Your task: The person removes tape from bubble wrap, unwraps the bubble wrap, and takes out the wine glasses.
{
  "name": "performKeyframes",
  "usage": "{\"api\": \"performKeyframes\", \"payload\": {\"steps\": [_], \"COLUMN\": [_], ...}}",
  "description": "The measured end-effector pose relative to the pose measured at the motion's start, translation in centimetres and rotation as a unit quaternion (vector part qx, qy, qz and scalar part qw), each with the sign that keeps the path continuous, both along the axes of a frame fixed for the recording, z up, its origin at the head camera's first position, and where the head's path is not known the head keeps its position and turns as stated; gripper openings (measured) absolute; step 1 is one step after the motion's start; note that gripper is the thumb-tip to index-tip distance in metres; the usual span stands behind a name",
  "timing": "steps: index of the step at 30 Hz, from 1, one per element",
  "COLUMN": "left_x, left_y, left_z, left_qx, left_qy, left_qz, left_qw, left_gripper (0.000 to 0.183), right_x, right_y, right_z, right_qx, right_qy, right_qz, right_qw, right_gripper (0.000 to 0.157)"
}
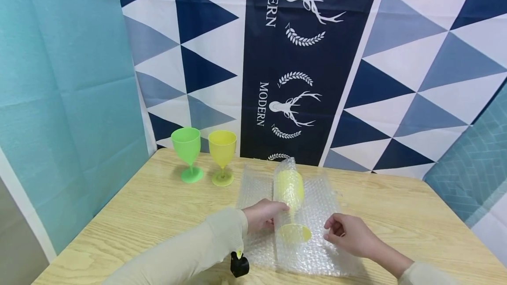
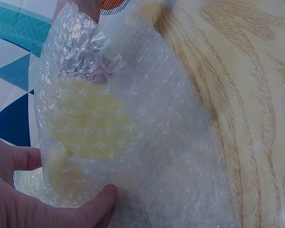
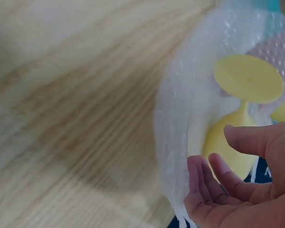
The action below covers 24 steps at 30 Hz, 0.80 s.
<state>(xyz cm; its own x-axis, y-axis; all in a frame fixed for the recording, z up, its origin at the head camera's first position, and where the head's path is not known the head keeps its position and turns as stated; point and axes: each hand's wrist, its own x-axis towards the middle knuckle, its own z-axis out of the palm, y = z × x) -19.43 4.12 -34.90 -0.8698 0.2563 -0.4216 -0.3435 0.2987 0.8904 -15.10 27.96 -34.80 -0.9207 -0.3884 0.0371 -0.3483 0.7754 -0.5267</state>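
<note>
A yellow plastic goblet (image 1: 302, 186) lies on a sheet of bubble wrap (image 1: 322, 206), with one flap folded over most of it; its foot points toward me. My left hand (image 1: 262, 215) grips the goblet through the wrap near the stem. In the left wrist view, the goblet's round foot (image 2: 92, 121) shows through the bubbles. My right hand (image 1: 350, 234) hovers beside the foot, fingers loosely bent and holding nothing. The right wrist view has its fingertips close to the wrap's edge (image 3: 173, 123); whether they touch cannot be told.
A green goblet (image 1: 186, 144) and another yellow goblet (image 1: 222, 146) stand upright at the back left of the wooden table (image 1: 158, 228). Behind the table hangs a patterned cloth (image 1: 210, 21). A small black device (image 1: 239, 264) sits at my left wrist.
</note>
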Motion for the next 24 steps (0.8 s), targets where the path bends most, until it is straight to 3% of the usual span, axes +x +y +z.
{"api": "performKeyframes", "payload": {"steps": [11, 17, 24], "left_x": [0.0, -0.1, -0.1], "left_y": [-0.1, -0.1, -0.1], "left_z": [0.1, 0.1, 0.2], "left_qx": [0.002, 0.005, 0.008], "left_qy": [0.0, -0.003, -0.003], "left_qz": [0.001, -0.002, -0.007], "left_qw": [1.0, 1.0, 0.9999], "left_gripper": [0.051, 0.052, 0.053], "right_x": [1.6, 1.7, 1.9], "right_y": [-0.1, 0.1, -0.3], "right_z": [-0.9, -0.9, -0.8], "right_qx": [0.063, 0.118, 0.174], "right_qy": [0.031, 0.053, 0.069], "right_qz": [0.054, 0.114, 0.145], "right_qw": [0.996, 0.985, 0.972], "right_gripper": [0.017, 0.02, 0.022]}}
